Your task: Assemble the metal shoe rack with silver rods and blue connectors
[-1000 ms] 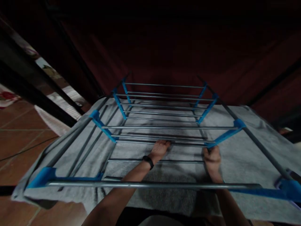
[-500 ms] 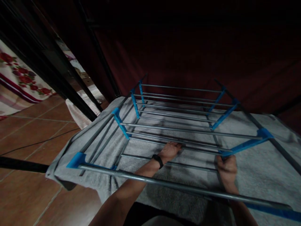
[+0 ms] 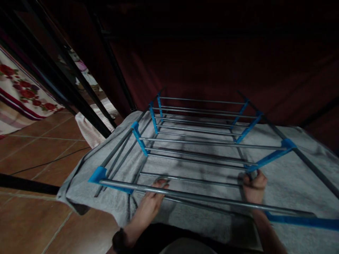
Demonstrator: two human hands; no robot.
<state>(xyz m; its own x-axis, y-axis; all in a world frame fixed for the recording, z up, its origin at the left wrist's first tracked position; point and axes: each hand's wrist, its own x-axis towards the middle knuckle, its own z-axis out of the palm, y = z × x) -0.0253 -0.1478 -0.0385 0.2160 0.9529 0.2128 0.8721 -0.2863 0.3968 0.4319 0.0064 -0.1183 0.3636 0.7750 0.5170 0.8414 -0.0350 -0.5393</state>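
Note:
A drying rack [image 3: 201, 141] of grey metal rods and blue plastic joints stands in front of me. A grey towel [image 3: 288, 183] lies spread across a lower level beneath the rods. My left hand [image 3: 150, 203] sits under the nearest rod, fingers stretched out flat on the towel near its front edge. A dark band is on that wrist. My right hand [image 3: 254, 185] is closed in a fist around a rack rod beside a blue joint.
A dark red curtain [image 3: 212, 60] hangs close behind the rack. Black metal bars [image 3: 66, 74] slant at the left, with a flowered cloth [image 3: 23, 90] and a pale striped cloth [image 3: 88, 128] beyond them. The floor is brown tile [image 3: 34, 151] with a thin cable across it.
My left hand has pulled back from the middle rods to the towel's front edge under the nearest rod. The right hand keeps its grip. My view has swung left.

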